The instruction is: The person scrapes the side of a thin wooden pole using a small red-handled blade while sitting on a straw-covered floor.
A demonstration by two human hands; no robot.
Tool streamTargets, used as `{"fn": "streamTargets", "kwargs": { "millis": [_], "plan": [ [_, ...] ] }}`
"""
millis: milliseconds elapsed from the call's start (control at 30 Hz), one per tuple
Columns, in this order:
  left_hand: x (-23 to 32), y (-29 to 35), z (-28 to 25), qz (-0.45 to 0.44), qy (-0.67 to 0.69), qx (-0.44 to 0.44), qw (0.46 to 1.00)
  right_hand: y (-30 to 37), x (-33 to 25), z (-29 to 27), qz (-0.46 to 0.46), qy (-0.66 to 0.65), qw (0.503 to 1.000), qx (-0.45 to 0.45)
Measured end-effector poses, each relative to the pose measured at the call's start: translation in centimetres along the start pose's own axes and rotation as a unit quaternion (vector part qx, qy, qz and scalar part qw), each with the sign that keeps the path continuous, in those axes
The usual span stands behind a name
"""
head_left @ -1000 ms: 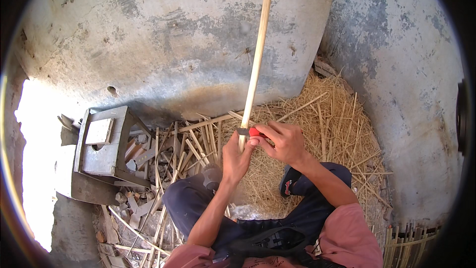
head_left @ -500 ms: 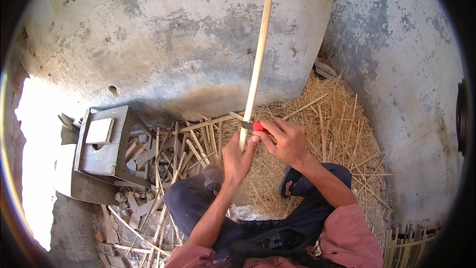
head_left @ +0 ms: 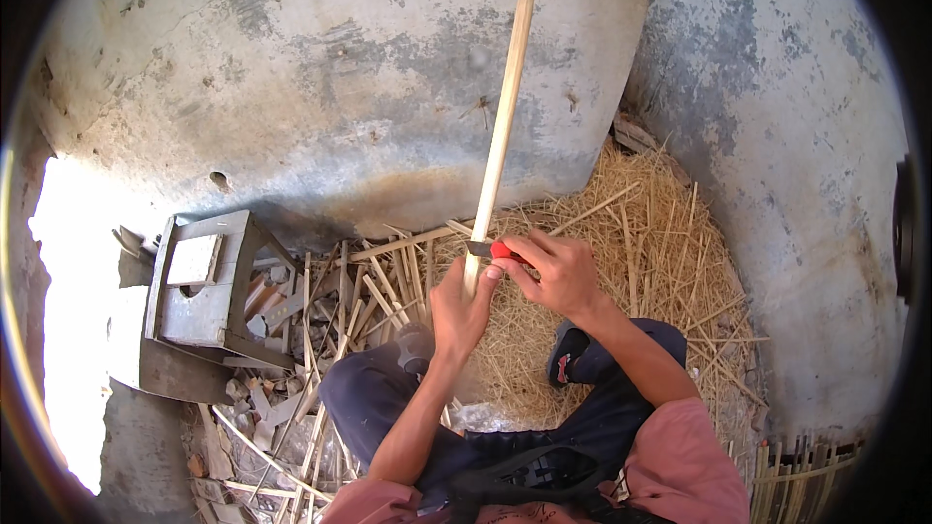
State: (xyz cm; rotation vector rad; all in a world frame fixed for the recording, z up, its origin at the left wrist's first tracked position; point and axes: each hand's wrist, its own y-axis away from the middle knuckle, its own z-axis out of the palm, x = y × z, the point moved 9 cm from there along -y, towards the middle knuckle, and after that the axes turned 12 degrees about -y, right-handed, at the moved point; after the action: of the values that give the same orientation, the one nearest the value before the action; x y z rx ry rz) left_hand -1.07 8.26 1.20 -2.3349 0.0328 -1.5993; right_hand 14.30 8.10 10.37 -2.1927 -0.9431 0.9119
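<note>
A long, pale strip, bamboo or wood [head_left: 507, 97], rises from my left hand [head_left: 460, 311], which is closed round its lower end. My right hand [head_left: 560, 275] grips a knife by its red handle [head_left: 501, 250]. The knife's short dark blade [head_left: 480, 248] lies across the strip just above my left fingers. My left thumb reaches over beside the red handle, close to my right fingertips. Most of the handle is hidden inside my right hand.
Fine shavings [head_left: 524, 359] cover the floor between my feet and pile up to the right. Loose strips [head_left: 393, 296] and rubble lie left of centre. A worn wooden stool [head_left: 209, 272] lies tipped by the bright opening. A peeling wall [head_left: 388, 68] stands ahead.
Both hands and the knife have shifted very slightly left along with the strip's lower end. The blade still lies across the strip, and both grips are unchanged.
</note>
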Motion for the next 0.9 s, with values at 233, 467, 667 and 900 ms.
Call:
{"fn": "streamTargets", "kwargs": {
  "millis": [233, 467, 667, 900],
  "plan": [
    [0.0, 0.4, 0.0, -0.029, -0.025, 0.001, 0.999, -0.1, -0.4, -0.5, 0.021, 0.03, 0.999, 0.024],
    [-0.2, 0.8, 0.7, -0.038, -0.014, -0.018, 0.999, -1.1, 2.0, -2.4, 0.035, 0.005, 0.998, 0.056],
    [0.0, 0.4, 0.0, 0.007, -0.025, -0.025, 0.999, -0.3, 1.5, -0.8, 0.017, -0.061, 0.998, -0.013],
    [0.3, 0.2, 0.5, -0.015, 0.047, -0.056, 0.997, 0.1, 2.1, 0.2, 0.066, -0.088, 0.992, -0.059]
  ]
}}
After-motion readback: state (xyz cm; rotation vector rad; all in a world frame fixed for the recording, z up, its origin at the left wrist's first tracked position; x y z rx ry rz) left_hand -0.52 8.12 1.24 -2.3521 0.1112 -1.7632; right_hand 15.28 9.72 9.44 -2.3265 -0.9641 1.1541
